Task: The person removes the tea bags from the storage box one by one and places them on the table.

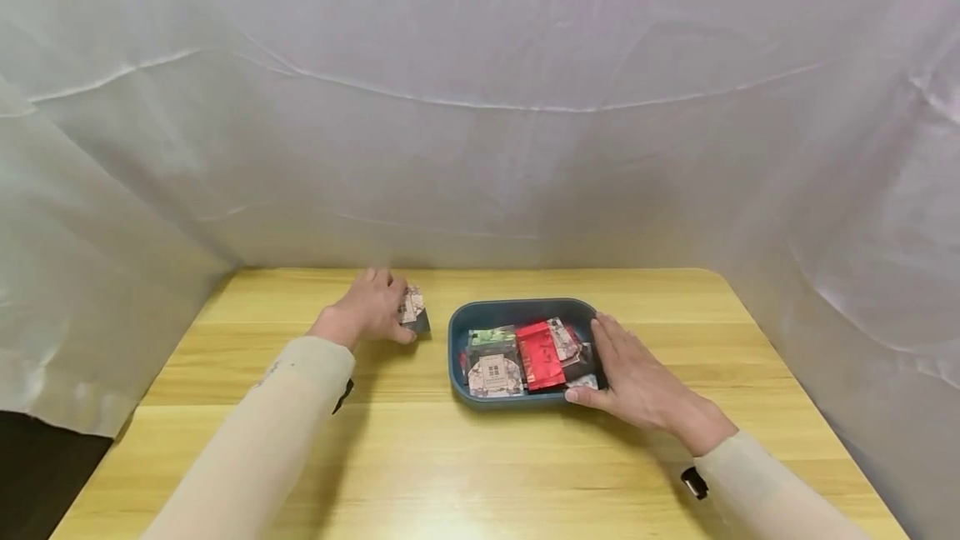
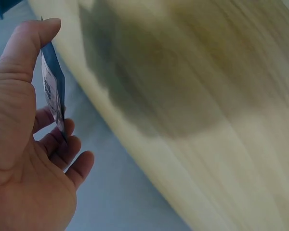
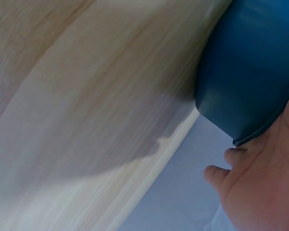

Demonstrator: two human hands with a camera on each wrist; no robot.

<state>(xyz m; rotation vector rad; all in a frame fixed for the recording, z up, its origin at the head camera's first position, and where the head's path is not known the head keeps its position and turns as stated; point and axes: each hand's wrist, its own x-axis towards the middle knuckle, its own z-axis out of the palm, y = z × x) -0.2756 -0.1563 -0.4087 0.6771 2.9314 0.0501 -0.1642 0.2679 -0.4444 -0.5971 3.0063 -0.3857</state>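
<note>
In the head view my left hand (image 1: 372,307) is left of a dark blue tray (image 1: 468,398). It holds a small sachet (image 1: 412,307) with a pale floral label and a dark lower part. The left wrist view has this sachet (image 2: 53,89) nearly edge-on, gripped between the thumb and the fingers. My right hand (image 1: 637,377) rests against the tray's right end, fingers straight along the rim and thumb at the front corner. Inside the tray lie a red sachet (image 1: 540,357), a dark sachet with a floral label (image 1: 495,372), a green sachet (image 1: 491,336) and several others, partly overlapping.
The tray stands on a light wooden table (image 1: 450,473). Pale grey cloth (image 1: 480,173) hangs behind the table's back edge and along both sides. A dark area (image 1: 45,465) shows past the table's left edge.
</note>
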